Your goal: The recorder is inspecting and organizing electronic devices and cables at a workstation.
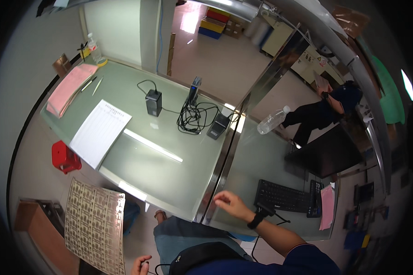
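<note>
My right hand [231,204] is above the table's near edge, beside the metal divider strip [218,183]. Its fingers are loosely curled and closed, and nothing shows in them. A black band circles that wrist. Low in the picture, my left hand [141,266] is partly cut off by the lower edge. Its fingers are bent inward, with a small dark spot at them; what they hold, if anything, I cannot make out. Just left of it is a slightly bowed sheet [95,224] with rows of gold-and-grey printed shapes. A gap shows between hand and sheet.
The glass-topped table [137,172] bears paper [101,133], a pink stack [71,89], black adapters with tangled cable [197,117] and a ruler-like strip [152,145]. Right of the divider are a bottle [273,121], keyboard [282,196] and monitor [326,153]. A red stool [65,156] stands left; a person [339,101] is beyond.
</note>
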{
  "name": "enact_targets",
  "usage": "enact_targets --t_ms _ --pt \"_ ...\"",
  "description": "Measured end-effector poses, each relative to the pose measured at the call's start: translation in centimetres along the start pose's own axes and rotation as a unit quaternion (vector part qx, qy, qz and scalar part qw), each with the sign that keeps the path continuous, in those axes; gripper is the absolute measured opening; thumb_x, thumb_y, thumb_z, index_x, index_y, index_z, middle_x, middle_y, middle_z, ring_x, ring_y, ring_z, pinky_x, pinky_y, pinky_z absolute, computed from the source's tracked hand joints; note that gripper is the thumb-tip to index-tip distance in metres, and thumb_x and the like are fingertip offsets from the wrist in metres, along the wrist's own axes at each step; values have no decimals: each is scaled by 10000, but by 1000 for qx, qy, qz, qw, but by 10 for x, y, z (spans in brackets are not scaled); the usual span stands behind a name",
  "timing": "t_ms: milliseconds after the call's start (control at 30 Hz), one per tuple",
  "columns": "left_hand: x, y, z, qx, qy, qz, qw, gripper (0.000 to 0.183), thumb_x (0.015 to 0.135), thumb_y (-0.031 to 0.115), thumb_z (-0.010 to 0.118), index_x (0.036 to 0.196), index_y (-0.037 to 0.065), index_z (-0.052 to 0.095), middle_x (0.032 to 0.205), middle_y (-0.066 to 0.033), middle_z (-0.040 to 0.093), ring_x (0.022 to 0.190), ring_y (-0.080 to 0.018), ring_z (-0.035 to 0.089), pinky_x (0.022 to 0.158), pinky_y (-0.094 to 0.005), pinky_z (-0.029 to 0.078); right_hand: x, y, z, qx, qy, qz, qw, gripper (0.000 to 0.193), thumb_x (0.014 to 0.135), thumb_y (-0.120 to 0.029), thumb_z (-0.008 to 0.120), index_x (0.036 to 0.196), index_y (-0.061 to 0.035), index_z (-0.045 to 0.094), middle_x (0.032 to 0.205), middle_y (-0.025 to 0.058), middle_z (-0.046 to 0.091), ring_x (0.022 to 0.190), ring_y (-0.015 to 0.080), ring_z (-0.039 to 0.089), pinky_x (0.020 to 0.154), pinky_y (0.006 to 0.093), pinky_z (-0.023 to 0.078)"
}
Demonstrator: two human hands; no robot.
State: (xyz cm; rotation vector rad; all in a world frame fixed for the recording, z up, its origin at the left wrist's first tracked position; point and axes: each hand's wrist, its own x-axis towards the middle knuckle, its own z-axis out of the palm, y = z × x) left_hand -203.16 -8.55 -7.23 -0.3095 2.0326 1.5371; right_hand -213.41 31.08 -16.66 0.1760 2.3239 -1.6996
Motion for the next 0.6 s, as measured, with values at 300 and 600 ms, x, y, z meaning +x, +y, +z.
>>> enact_targets --t_ms 300,600 --pt "-126 -70 73 -177 116 -124 970 428 1027 322 364 1277 0 491 1274 -158 510 1222 -262 465 1044 -368 357 -130 24 53 -54 -263 44 962 202 932 -218 572 1034 -49 612 953 77 618 903 191 605 790 303 483" --pt "-208 -135 79 -191 55 -229 953 489 1022 396 349 1335 35 454 1344 -155 458 1264 -275 427 1066 -396 327 -172 60 113 -56 -266 85 959 198 937 -217 561 1010 -38 604 911 96 618 846 208 600 763 315 470"
